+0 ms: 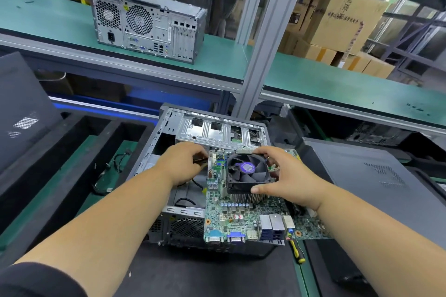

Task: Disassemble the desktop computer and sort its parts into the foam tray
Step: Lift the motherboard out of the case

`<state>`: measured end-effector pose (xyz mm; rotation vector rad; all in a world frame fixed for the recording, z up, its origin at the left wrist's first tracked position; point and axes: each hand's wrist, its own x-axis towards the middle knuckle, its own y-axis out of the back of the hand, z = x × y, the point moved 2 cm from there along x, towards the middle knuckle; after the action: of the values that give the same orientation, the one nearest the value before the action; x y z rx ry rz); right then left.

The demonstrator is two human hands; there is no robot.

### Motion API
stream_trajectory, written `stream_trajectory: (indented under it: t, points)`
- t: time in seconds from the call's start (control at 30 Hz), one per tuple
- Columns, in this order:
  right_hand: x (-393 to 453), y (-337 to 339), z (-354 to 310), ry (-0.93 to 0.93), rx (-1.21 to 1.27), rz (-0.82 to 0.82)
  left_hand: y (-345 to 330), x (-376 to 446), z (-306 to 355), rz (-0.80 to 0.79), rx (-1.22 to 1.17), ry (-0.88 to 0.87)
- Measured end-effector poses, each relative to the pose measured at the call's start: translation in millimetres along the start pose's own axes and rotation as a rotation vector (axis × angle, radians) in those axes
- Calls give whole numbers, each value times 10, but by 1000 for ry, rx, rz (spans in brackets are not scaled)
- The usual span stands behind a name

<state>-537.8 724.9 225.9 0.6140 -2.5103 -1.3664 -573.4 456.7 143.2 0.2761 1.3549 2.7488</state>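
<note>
Head view — motherboard flat, ports toward wearer.

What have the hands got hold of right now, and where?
The right hand grips the CPU cooler fan by its frame, on the motherboard. The left hand pinches something dark at the board's edge; unclear what.

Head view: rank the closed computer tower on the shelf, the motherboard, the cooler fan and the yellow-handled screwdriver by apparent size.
1 and 2. motherboard and computer tower: similar frame area, and the tower is farther away, so I won't rank them.
3. cooler fan, gripped by the right hand.
4. screwdriver, only partly visible.
</note>
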Motion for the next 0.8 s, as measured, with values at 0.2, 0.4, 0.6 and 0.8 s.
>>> stream_trajectory:
  t: [0.2, 0.4, 0.6, 0.8]
  points:
    - [-88, 8, 101, 35, 234, 142, 42, -101, 169, 123, -369, 184]
    - [-97, 77, 145, 72, 317, 185, -63, -212, 588, -154, -1218, 508]
    - [-123, 242, 141, 131, 80, 112, -190, -217, 820, -68, -1428, 517]
    - [-255, 593, 372, 111, 42, 130, -450, -153, 1231, -130, -1479, 475]
